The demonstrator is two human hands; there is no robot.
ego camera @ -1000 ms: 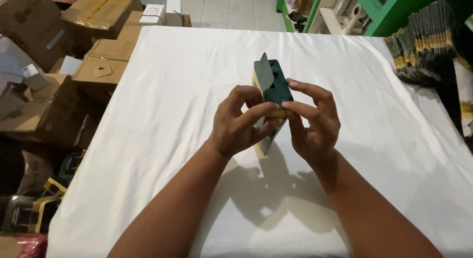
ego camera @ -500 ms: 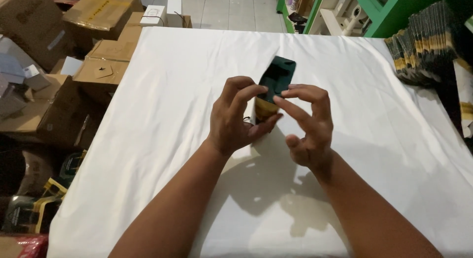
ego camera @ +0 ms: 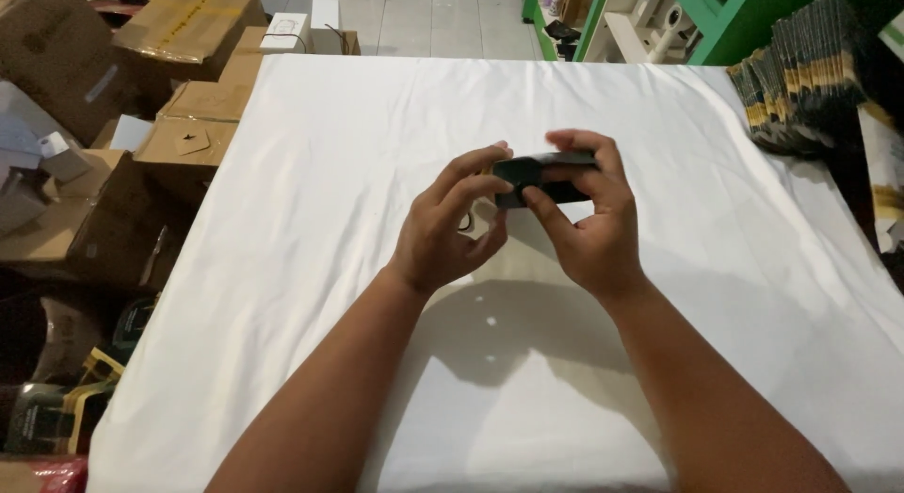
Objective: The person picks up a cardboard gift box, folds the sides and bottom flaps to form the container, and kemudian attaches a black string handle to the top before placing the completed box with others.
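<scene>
Above the worktop [ego camera: 311, 173]: a small dark green box [ego camera: 546, 177] is held level between both hands.
Left hand [ego camera: 447, 225]: fingers are curled onto the box's left end.
Right hand [ego camera: 589, 220]: closed around the box.
Box contents: cannot be told.

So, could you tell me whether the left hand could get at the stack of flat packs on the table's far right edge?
Probably not: the left hand grips the dark box, with the right hand between it and the stack.
</scene>
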